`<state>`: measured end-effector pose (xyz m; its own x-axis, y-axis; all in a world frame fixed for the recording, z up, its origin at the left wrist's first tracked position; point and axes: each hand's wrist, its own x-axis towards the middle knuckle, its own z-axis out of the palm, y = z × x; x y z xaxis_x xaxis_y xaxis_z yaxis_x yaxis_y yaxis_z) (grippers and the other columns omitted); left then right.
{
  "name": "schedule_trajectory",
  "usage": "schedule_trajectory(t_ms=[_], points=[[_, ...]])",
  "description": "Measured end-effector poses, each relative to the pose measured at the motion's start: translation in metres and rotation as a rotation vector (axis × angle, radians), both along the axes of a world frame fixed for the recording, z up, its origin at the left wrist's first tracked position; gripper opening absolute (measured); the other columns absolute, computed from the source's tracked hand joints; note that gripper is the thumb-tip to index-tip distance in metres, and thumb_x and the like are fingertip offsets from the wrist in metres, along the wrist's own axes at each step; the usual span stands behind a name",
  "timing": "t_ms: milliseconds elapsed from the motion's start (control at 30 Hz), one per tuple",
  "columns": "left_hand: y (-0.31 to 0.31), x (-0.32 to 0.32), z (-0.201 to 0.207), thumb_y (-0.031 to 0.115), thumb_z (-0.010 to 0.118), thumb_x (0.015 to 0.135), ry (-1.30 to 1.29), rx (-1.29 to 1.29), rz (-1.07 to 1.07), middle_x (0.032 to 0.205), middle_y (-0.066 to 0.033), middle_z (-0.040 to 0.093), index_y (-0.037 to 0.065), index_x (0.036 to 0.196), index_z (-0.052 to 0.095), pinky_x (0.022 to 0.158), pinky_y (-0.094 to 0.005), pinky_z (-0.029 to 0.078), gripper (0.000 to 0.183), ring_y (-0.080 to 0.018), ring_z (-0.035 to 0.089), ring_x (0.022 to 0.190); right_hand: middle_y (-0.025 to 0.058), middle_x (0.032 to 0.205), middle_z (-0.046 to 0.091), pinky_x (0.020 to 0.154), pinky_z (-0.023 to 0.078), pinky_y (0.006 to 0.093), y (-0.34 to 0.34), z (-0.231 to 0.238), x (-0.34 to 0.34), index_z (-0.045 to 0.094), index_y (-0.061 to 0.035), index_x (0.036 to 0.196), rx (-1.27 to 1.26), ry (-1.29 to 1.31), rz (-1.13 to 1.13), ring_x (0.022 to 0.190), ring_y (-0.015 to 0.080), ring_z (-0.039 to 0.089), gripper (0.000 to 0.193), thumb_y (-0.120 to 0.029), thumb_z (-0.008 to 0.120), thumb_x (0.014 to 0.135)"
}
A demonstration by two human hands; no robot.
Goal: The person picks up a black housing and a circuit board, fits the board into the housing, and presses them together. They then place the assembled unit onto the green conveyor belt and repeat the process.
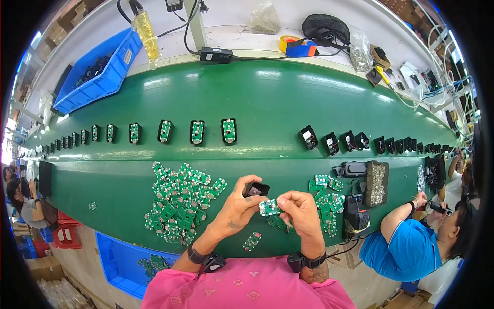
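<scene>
My left hand (237,205) grips a small black plastic housing (256,189) between thumb and fingers, just above the near edge of the green conveyor belt (267,103). My right hand (301,210) pinches a small green circuit board (269,207) and holds it against the left hand, right below the housing. A heap of the same green boards (177,202) lies on the belt to the left of my hands. A smaller heap (329,195) lies to the right. One loose board (251,241) lies near the belt's edge under my wrists.
A row of black housings with green boards fitted (164,131) runs along the belt's left half; empty black housings (355,140) run along the right. Blue bins (98,69) (123,262), a screw tray (377,183), an electric screwdriver (355,216). A person in blue (411,247) works at right.
</scene>
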<state>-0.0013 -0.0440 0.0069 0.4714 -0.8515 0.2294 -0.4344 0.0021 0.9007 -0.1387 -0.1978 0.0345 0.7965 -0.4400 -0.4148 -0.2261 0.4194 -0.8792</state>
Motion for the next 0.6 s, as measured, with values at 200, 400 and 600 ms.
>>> schedule_trajectory(t_ms=[200, 400, 600], points=[[0.0, -0.001, -0.006, -0.006, 0.067, 0.081, 0.004, -0.02, -0.036, 0.135, -0.0179, 0.044, 0.003, 0.1, 0.069, 0.09, -0.0397, 0.051, 0.021, -0.0344, 0.061, 0.109, 0.0029, 0.068, 0.065, 0.042, 0.041, 0.0189, 0.004, -0.001, 0.002, 0.068, 0.0022, 0.091, -0.063, 0.023, -0.036, 0.051, 0.0042, 0.056, 0.014, -0.011, 0.067, 0.094], [-0.004, -0.007, 0.014, -0.004, 0.071, 0.076, 0.195, 0.03, 0.022, 0.135, -0.0175, 0.047, 0.006, 0.132, 0.056, 0.096, -0.0359, 0.048, 0.058, -0.026, 0.059, 0.112, 0.002, 0.069, 0.065, 0.045, 0.043, 0.019, 0.01, -0.008, 0.005, 0.066, 0.0015, 0.095, -0.116, -0.005, -0.079, 0.054, 0.0041, 0.056, 0.014, -0.012, 0.069, 0.094], [-0.003, -0.013, -0.009, 0.001, 0.062, 0.091, 0.752, -0.078, -0.02, 0.15, -0.0146, 0.04, 0.005, 0.152, 0.035, 0.104, -0.0345, 0.046, 0.067, -0.0178, 0.048, 0.128, 0.0012, 0.071, 0.065, 0.05, 0.044, 0.0196, 0.019, -0.023, 0.011, 0.063, 0.0026, 0.097, -0.36, -0.032, -0.118, 0.06, 0.0041, 0.057, 0.016, -0.011, 0.071, 0.092]])
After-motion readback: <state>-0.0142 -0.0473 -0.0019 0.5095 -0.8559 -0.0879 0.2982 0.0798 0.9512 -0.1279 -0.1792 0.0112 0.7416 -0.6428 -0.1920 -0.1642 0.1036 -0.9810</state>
